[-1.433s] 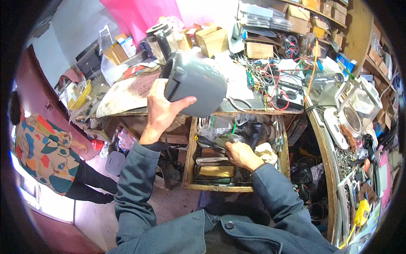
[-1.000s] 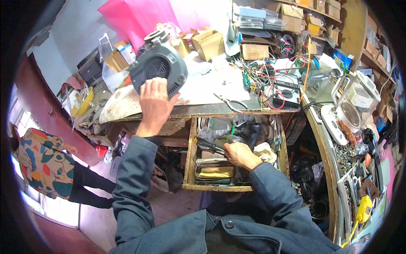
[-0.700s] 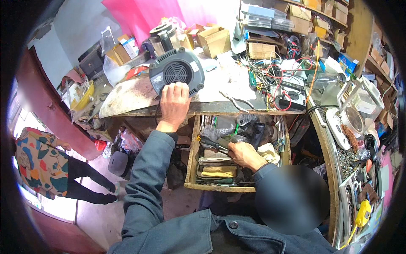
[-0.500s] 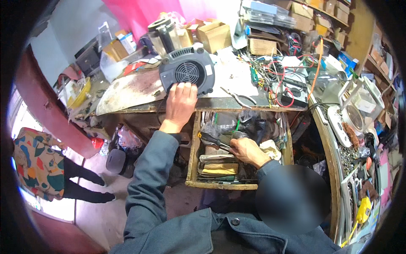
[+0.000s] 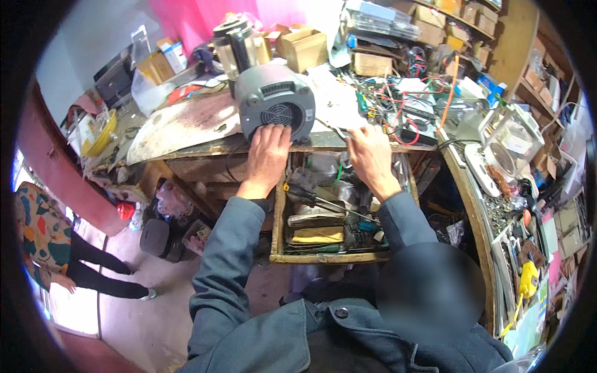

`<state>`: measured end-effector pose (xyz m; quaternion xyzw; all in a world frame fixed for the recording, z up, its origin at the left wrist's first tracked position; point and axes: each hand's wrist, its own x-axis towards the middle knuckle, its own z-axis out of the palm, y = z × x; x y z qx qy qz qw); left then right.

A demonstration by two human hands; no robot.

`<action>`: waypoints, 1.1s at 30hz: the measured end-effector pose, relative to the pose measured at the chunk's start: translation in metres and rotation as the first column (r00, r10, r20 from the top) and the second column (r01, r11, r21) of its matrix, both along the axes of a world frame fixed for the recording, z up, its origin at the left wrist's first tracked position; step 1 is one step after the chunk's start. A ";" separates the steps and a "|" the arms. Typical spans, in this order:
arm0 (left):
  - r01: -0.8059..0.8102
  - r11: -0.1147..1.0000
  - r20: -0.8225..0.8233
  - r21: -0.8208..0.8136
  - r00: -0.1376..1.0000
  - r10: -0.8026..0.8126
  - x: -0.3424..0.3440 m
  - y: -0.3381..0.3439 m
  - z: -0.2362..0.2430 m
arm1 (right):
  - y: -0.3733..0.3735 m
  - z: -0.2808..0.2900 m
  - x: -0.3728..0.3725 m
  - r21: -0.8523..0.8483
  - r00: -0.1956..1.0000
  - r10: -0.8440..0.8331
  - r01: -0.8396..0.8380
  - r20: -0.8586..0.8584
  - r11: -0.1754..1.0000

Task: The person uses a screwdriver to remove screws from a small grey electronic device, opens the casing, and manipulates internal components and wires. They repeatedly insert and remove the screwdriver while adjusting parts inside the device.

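Note:
My left hand [image 5: 269, 155] is closed on the lower rim of a grey appliance base [image 5: 264, 90], which sits tilted on its side at the bench's front edge, vented underside facing me. My right hand [image 5: 371, 158] is at the bench edge just right of it, fingers closed on the pliers [image 5: 333, 127], whose handles are mostly hidden. Below, a screwdriver with a yellow and black handle [image 5: 300, 191] lies across bags and tools in the open wooden drawer [image 5: 329, 257].
Jugs [image 5: 233, 46] and cardboard boxes [image 5: 301, 46] stand behind. Tangled wires and a meter [image 5: 420, 112] lie right of my hands. A cluttered side bench [image 5: 472, 205] runs along the right. A person in a patterned top [image 5: 43, 230] stands at left.
The grey base has turned underside toward me and come down onto the bench edge with my left hand. My right hand has left the drawer and moved up to the pliers.

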<state>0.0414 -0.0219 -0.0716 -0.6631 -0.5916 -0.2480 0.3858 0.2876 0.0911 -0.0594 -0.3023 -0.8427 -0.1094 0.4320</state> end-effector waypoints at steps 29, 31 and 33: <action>0.356 0.929 0.616 0.103 0.710 -0.341 -0.060 -0.038 0.095 | 0.012 0.016 -0.016 -0.251 0.978 0.166 -0.193 -0.123 0.949; 0.343 0.934 0.663 0.104 0.675 -0.322 -0.058 -0.038 0.094 | 0.005 0.029 -0.029 -0.302 0.943 0.249 -0.309 -0.223 0.902; 0.346 0.929 0.675 0.128 0.656 -0.338 -0.052 -0.034 0.092 | 0.001 0.041 -0.041 -0.310 0.906 0.284 -0.381 -0.314 0.871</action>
